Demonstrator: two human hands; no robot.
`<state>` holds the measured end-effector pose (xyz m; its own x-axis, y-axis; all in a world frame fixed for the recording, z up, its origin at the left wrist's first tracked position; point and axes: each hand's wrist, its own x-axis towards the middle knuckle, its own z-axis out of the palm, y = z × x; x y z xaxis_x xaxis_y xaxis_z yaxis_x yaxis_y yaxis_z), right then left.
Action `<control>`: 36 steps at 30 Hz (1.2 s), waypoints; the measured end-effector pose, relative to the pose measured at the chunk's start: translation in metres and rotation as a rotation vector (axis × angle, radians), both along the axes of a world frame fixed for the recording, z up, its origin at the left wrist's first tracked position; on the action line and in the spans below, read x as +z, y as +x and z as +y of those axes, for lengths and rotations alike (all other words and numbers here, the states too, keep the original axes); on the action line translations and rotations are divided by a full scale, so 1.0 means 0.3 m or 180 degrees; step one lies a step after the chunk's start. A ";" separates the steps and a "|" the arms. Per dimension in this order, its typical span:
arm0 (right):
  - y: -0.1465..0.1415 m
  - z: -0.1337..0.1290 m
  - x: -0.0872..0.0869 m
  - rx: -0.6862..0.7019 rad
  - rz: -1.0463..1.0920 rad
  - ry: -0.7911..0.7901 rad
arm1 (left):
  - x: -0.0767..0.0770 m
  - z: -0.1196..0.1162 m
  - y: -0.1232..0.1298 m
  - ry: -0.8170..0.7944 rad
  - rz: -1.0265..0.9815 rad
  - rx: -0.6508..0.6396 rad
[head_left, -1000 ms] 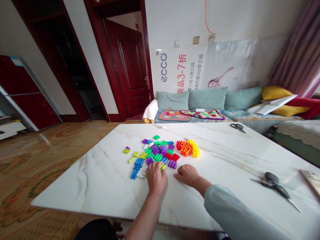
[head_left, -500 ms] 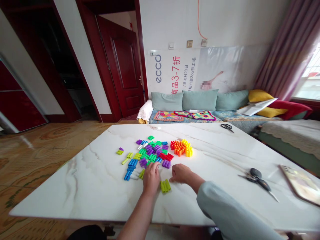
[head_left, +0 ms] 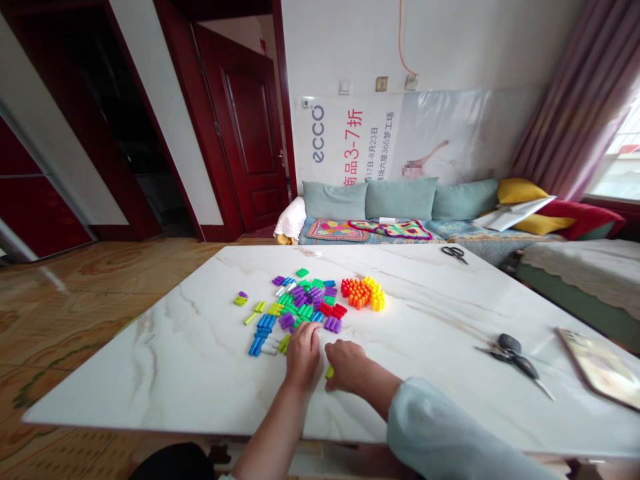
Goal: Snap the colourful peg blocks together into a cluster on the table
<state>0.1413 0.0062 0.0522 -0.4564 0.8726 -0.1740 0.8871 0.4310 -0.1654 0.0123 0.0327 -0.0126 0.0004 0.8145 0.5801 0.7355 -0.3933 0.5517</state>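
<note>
My right hand (head_left: 349, 364) is closed around a yellow-green plastic tube piece (head_left: 329, 372), of which only one end shows beside the fingers. Just left of it, my left hand (head_left: 303, 348) rests at the near edge of a pile, its fingers curled together; whatever they hold is hidden. The pile has green tube pieces (head_left: 303, 311), purple tube pieces (head_left: 333, 325), blue tube pieces (head_left: 258, 345) and red tube pieces (head_left: 333, 311), many of them ribbed rows. To the right of the pile stands an upright group of orange pegs (head_left: 359, 295) and yellow pegs (head_left: 376, 297).
On the white marble-look table (head_left: 175, 373) lie black scissors (head_left: 454, 253) at the far right edge, a bunch of keys (head_left: 515, 357) and a phone (head_left: 600, 367) on the right. A sofa with green cushions (head_left: 400, 198) stands beyond.
My right hand has moved left and closed over the yellow-green piece, which lay uncovered between the hands before. My left hand has stayed in place.
</note>
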 end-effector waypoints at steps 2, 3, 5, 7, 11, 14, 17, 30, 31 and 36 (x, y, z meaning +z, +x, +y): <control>0.029 0.026 0.010 -0.0180 -0.0054 -0.0097 | 0.004 -0.003 0.002 0.0054 -0.0012 -0.0030; 0.048 0.041 0.015 -0.0311 -0.0004 -0.0088 | 0.007 -0.005 0.004 0.0079 -0.0015 -0.0068; 0.089 0.073 0.018 -0.0588 0.0199 0.0021 | 0.013 -0.009 0.009 0.0108 -0.0020 -0.0156; 0.131 0.104 0.014 -0.0821 0.0375 0.0131 | 0.019 -0.012 0.013 0.0121 -0.0052 -0.0190; 0.189 0.161 -0.001 -0.1074 0.0811 0.0329 | 0.027 -0.015 0.018 0.0142 -0.0181 -0.0109; 0.191 0.197 -0.011 -0.1145 0.1270 0.0411 | 0.032 -0.023 0.022 0.0075 -0.0214 -0.0225; 0.158 0.229 -0.029 -0.1299 0.1502 0.0333 | 0.037 -0.038 0.029 -0.0057 -0.0162 -0.0676; 0.093 0.220 -0.003 -0.1339 0.1987 0.0357 | 0.013 -0.023 0.035 -0.0311 0.0074 -0.1257; 0.106 0.215 0.002 -0.1379 0.2066 0.0240 | 0.009 -0.020 0.035 -0.0348 -0.0109 -0.1187; 0.124 0.176 0.015 -0.1536 0.2576 -0.1194 | 0.008 -0.016 0.032 -0.0553 -0.1005 -0.0987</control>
<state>0.1785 0.0589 0.0567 -0.1720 0.9475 -0.2696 0.5144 -0.1470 -0.8449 0.0219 0.0278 -0.0103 0.1043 0.8889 0.4461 0.3836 -0.4498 0.8065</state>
